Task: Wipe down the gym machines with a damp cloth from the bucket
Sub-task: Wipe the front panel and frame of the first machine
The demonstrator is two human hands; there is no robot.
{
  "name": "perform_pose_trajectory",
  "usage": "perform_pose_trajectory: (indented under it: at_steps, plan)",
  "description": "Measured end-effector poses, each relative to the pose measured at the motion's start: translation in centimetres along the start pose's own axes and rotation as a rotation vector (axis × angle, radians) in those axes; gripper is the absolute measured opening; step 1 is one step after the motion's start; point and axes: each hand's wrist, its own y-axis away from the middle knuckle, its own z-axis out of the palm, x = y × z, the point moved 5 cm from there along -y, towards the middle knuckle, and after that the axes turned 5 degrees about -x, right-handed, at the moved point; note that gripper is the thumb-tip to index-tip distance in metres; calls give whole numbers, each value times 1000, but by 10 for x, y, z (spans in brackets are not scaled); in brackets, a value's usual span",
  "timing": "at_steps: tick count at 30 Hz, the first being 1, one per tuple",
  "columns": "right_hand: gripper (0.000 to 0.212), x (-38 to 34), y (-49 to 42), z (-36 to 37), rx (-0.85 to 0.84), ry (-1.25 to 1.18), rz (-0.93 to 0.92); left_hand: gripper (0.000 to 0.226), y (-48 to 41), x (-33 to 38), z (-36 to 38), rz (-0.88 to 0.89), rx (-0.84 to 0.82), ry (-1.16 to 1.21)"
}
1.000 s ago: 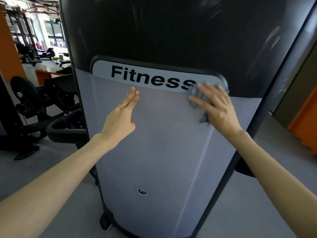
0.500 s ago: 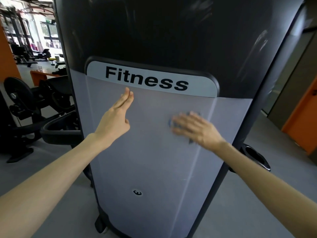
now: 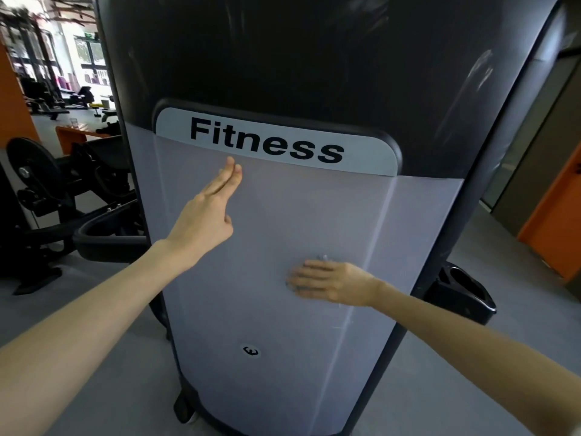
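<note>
A tall gym machine shroud fills the view, black above and grey below (image 3: 283, 221), with a "Fitness" label (image 3: 267, 143). My left hand (image 3: 207, 215) rests flat on the grey panel just under the label, fingers straight. My right hand (image 3: 330, 283) presses flat against the panel lower down, fingers pointing left. A blue-grey cloth (image 3: 323, 257) lies under that palm, almost wholly hidden; only a small edge shows above the knuckles.
A black cup holder (image 3: 465, 291) juts out low on the machine's right side. Black exercise machines with a weight plate (image 3: 34, 171) stand at the left. An orange bench (image 3: 75, 133) and more equipment lie farther back. Orange wall panels (image 3: 556, 221) are at right.
My right hand has swept the cloth down the grey panel from the label's right end to mid-height. The left hand has stayed flat under the label.
</note>
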Motion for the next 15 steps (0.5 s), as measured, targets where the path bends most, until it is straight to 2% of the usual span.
perform_pose_trajectory:
  at_steps: [3, 5, 7, 10, 12, 14, 15]
  plan:
    - [40, 52, 0, -35, 187, 15, 270, 91, 0, 0, 1, 7, -5, -11]
    - [49, 65, 5, -42, 216, 14, 462, 92, 1, 2, 2, 0, -18, -31]
    - [56, 50, 5, -35, 239, -1, 551, 93, 2, 6, 4, -12, -20, -69]
    - [45, -6, 0, 5, 84, -9, 380, 100, 5, 13, 14, -56, -19, -153]
    - [35, -56, 5, 34, -178, 5, 120, 103, 11, 22, 23, -26, -9, -178]
    - [50, -89, 18, 54, -401, 9, -34, 103, 17, 34, 34, 82, -27, -230]
    - [54, -93, 22, 56, -412, 3, -51, 103, 19, 38, 40, 124, -49, -257]
